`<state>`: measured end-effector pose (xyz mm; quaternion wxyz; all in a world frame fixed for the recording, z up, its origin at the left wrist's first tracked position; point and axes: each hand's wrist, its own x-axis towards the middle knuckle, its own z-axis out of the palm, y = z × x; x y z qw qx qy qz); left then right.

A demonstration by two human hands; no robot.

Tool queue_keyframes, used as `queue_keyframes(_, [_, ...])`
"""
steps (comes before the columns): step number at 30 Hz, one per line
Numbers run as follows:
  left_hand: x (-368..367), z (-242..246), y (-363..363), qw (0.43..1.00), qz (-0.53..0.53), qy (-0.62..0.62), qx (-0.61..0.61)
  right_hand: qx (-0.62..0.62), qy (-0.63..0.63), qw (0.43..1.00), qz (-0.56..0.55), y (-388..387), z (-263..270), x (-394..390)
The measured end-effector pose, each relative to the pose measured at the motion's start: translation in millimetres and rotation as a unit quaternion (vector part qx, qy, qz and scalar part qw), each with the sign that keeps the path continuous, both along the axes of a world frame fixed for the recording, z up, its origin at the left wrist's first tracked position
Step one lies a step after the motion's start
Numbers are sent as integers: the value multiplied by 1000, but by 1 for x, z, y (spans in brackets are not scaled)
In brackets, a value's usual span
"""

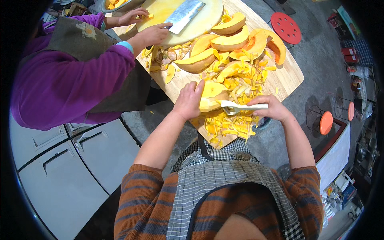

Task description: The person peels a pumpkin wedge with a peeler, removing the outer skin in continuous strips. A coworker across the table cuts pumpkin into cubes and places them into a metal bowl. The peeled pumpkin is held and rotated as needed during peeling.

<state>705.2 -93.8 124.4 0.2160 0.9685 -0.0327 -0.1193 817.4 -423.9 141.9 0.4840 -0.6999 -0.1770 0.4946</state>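
Note:
My left hand (189,99) grips a partly peeled pumpkin piece (213,91) near the corner of the wooden table (285,81). Yellow flesh shows along its near side, while tan rind stays on part of the rest. In my right hand (270,108) is a white-handled peeler (240,107), its head against or close beside the right end of that piece. A heap of pumpkin peelings (231,127) lies around and below the peeler. Beyond my hands are several unpeeled pumpkin wedges (231,42), skin still on.
At the left, a co-worker in a purple sleeve (90,78) has both hands at a round cutting board (180,9) with a cleaver (186,15). A bowl of pumpkin chunks (120,5) stands behind. Stools, one red (285,27), one orange (326,123), occupy the floor; a white cabinet (63,180) is lower left.

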Motion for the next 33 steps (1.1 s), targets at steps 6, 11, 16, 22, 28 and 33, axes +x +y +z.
queue_keyframes(6, [15,-7,15,998,-48,-7,26,-155,-209,952,162,19,-18,-31])
queue_keyframes(11, [20,-13,21,999,-41,0,32,-145,-231,949,156,29,-15,-50])
queue_keyframes(16, [17,-18,16,998,16,4,-65,-101,-147,983,54,33,0,-54])
queue_keyframes(22, [20,-29,11,997,31,-60,-45,-114,-301,946,-24,80,-4,-68])
queue_keyframes(28, [12,-51,13,989,34,-143,-14,-208,-413,886,21,114,7,-75])
queue_keyframes(33, [11,-64,16,985,24,-171,-5,-212,-394,892,66,125,20,-80])
